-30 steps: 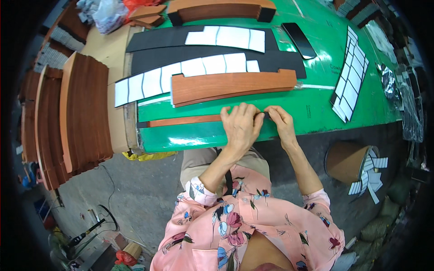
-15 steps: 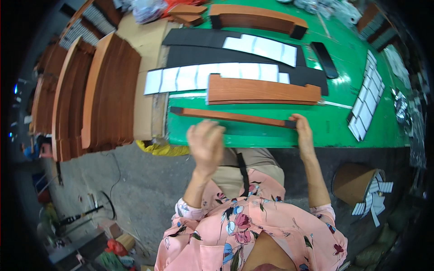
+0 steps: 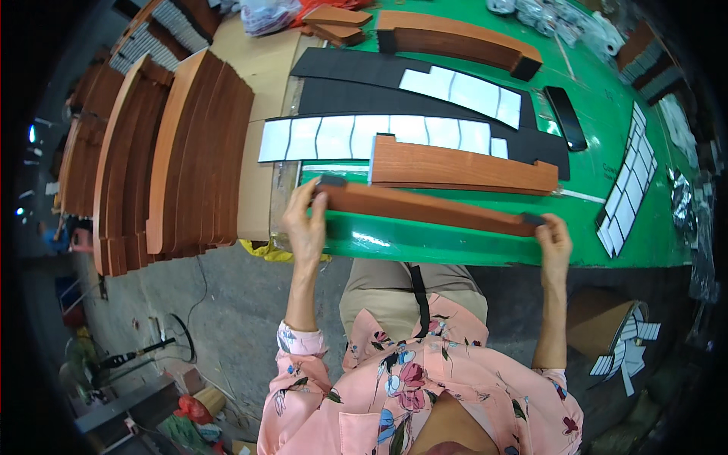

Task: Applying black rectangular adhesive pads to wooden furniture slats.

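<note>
Far left, stacked brown boards (image 3: 201, 159); next, left hand (image 3: 305, 225), thumb and fingers pinched on one black end of the wooden strip (image 3: 425, 208), which spans over the green tabletop (image 3: 409, 244); right hand (image 3: 555, 241), fingers closed on the other end

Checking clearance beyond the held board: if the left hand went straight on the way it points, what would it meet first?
Past the wooden board it holds, the left hand would likely meet the white-segmented strip on the green table. Height is unclear; it might pass above.
</note>
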`<state>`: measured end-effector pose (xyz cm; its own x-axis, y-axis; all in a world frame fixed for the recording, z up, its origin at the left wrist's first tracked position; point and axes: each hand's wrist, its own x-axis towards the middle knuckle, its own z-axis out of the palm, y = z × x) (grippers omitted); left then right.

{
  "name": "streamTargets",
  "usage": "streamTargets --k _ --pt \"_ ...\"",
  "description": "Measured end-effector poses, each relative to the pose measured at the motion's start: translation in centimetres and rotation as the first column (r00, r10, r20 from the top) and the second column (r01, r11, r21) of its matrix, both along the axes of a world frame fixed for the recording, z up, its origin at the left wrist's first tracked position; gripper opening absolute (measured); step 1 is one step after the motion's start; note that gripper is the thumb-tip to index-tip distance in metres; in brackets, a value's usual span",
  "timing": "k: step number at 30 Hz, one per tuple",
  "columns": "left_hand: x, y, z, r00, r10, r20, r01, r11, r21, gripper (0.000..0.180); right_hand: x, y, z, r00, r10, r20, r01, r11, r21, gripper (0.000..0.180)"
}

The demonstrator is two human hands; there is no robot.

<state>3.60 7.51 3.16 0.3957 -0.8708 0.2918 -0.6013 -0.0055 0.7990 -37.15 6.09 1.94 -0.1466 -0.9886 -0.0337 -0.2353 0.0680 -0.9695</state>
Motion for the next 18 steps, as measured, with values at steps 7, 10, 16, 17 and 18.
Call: streamTargets --k 7,10,16,17,18 --pt "-2.4 -6.8 1.2 0.990 -0.135 -0.045 0.139 0.983 0.124 0.033 -4.2 -9.9 1.2 0.917 -0.080 -0.392 0.079 0.997 -0.020 0.028" --pt "-3.3 -8.1 0.6 0.980 -0.198 -0.018 0.198 0.974 0.112 0.032 -5.8 -11.1 0.2 0.828 -0.111 -0.549 -0.006 0.979 -0.206 0.034" --pt "2.3 -3.2 6.6 0.855 0.066 0.514 0.031 0.984 -0.178 0.027 -6.6 -11.2 -2.1 0.761 -0.037 -0.647 -0.069 0.988 -0.138 0.035" --pt "4.2 -2.2 8.4 0.753 0.160 0.638 -0.048 0.981 -0.189 0.027 -6.7 -10.9 -2.2 0.791 -0.075 -0.607 -0.013 0.990 -0.139 0.035" --pt "7.0 -1.6 9.2 0.657 0.272 0.703 -0.111 0.957 -0.267 0.028 -7.5 -11.1 -3.2 0.788 -0.108 -0.606 -0.011 0.982 -0.190 0.035"
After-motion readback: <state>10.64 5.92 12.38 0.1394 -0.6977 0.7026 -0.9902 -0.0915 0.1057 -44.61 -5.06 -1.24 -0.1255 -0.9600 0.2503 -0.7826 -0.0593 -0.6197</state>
